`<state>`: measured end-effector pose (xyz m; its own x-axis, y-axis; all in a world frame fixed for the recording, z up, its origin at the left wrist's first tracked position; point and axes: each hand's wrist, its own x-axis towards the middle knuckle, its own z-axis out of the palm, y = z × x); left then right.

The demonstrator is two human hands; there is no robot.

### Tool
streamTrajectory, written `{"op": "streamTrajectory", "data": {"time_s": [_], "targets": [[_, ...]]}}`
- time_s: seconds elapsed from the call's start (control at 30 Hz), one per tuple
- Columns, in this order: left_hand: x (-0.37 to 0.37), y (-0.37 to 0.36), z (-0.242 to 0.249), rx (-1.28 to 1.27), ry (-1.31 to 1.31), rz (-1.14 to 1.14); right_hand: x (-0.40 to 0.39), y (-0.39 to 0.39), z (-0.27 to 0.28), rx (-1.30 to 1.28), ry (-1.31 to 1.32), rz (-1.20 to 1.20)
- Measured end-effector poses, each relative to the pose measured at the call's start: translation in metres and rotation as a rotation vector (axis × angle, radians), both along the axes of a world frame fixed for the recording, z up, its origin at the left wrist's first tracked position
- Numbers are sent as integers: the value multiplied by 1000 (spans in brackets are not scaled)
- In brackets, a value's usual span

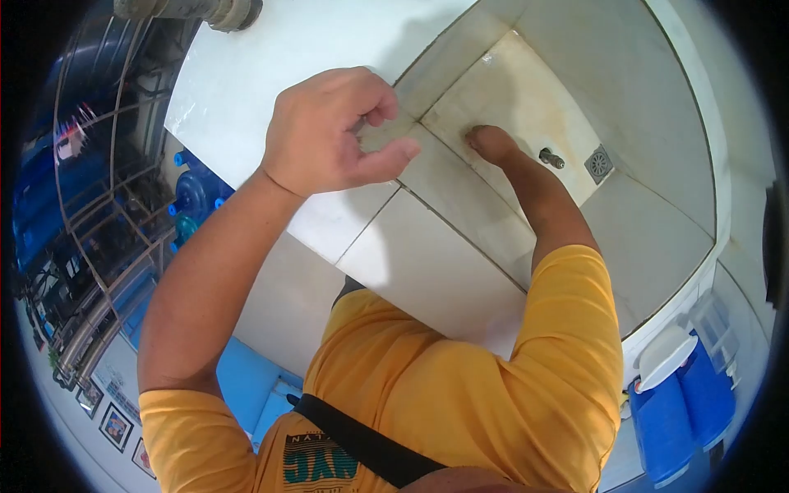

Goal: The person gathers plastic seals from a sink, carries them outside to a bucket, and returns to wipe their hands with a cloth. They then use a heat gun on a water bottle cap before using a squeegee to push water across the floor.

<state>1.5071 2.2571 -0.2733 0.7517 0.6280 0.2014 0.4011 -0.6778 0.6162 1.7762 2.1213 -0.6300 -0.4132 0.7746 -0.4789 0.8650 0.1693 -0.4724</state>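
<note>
My left hand (337, 131) hovers over the white tiled ledge (288, 57), its fingers bent and the thumb held apart. Nothing shows between thumb and fingers. Down in the tiled basin (460, 189), my right hand (491, 145) is near the stained floor (526, 90), with its fingers curled under. Whatever lies inside that hand is hidden. Close to my right forearm, a short metal fitting (552, 158) sticks out. A square drain grate (599, 164) sits in the basin's corner beside it.
A thick pipe end (234, 12) lies at the top left of the ledge. Wire racks (107, 164) and blue water bottles (196, 193) stand at the left. At the lower right are blue containers (686, 403) and a white lid-like piece (664, 357).
</note>
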Motion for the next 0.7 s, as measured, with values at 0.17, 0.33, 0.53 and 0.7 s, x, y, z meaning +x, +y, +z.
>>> {"op": "streamTrajectory", "data": {"time_s": [0.17, 0.33, 0.53, 0.7], "targets": [[-1, 0, -1, -30, 18, 16, -24, 14, 2, -21, 4, 47], [0, 2, 6, -19, 107, 11, -29, 18, 11, -45, -237, 388], [1, 5, 7, -11, 64, 1, -34, 24, 20, 20, -130, 267], [1, 4, 11, -16, 54, 8, -51, 31, 17, -243, -176, 102]]}}
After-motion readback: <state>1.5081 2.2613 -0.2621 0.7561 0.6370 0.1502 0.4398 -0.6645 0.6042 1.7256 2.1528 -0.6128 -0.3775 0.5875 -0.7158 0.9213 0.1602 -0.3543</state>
